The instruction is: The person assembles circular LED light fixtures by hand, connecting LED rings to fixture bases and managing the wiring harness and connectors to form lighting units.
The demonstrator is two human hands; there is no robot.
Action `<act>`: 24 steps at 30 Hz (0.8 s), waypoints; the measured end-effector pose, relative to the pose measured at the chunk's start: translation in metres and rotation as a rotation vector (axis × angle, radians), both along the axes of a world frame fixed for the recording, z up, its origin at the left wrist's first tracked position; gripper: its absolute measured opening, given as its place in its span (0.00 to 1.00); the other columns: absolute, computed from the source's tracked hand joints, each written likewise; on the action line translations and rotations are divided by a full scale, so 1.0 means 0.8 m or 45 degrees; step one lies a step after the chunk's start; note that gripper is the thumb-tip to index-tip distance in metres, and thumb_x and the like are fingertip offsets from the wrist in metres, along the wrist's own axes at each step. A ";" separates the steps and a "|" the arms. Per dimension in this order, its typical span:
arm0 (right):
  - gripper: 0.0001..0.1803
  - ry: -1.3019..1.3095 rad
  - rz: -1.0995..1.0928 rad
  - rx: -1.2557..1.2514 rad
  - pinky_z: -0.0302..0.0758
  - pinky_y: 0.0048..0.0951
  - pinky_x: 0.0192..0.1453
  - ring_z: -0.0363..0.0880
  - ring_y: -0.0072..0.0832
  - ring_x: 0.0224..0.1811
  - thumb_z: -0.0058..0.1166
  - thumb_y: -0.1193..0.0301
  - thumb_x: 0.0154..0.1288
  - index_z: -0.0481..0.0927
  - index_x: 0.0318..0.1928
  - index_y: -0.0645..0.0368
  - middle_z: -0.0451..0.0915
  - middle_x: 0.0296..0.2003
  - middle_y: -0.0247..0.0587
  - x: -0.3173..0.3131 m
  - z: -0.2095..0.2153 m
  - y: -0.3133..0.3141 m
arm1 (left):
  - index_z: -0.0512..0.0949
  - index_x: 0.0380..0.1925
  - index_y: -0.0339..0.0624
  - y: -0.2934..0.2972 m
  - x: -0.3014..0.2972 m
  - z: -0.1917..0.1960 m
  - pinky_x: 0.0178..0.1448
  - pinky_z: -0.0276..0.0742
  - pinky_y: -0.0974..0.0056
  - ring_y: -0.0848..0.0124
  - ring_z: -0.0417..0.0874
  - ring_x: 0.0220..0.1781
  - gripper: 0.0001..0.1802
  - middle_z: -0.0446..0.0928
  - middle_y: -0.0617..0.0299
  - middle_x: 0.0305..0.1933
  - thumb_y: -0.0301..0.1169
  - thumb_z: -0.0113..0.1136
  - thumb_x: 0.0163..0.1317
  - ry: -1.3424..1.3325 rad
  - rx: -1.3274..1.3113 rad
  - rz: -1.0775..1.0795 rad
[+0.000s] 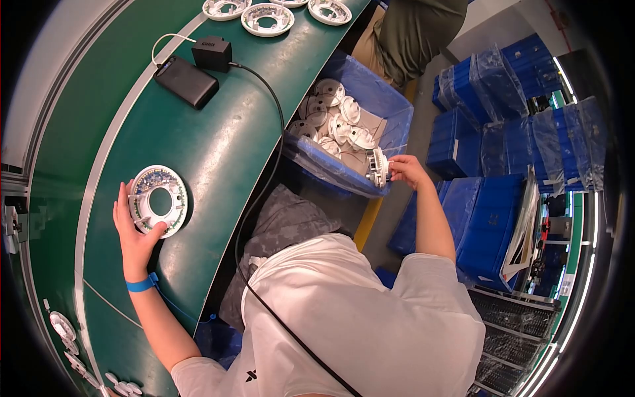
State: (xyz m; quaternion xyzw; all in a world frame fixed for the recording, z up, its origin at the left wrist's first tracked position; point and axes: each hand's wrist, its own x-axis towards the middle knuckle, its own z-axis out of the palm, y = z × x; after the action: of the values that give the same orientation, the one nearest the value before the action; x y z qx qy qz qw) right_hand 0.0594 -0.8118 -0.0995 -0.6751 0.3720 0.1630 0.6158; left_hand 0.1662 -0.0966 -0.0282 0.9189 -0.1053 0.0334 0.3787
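A green surface (221,145) fills the left; a blue bin (399,109) sits upper centre. Centre-left, the left grip (135,239) clasps the ring (177,206), likely light, stiff, its circuitry fragile: hold the rim. Right of centre, the right grip (409,173) pinches a white part (378,169), probably rigid, by its edge.

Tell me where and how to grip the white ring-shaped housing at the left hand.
Grip the white ring-shaped housing by its outer rim, probably best from the left and near side, as the left hand does: the round edge offers a hold that should spare the small components exposed on the camera-facing side.
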 end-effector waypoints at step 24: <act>0.30 -1.121 -0.588 1.313 0.72 0.48 0.76 0.76 0.42 0.70 0.49 0.52 0.77 0.73 0.71 0.53 0.77 0.68 0.42 -0.013 -0.068 0.028 | 0.58 0.78 0.37 0.001 -0.005 -0.001 0.85 0.43 0.44 0.50 0.64 0.78 0.59 0.72 0.52 0.74 0.47 0.75 0.49 0.036 -0.054 0.047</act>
State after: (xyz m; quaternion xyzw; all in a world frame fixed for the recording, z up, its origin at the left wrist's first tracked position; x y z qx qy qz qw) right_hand 0.0488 -0.7897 -0.1536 -0.2052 0.0980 -0.1039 0.9682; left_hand 0.1625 -0.0957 -0.0287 0.9128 -0.0823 0.0298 0.3989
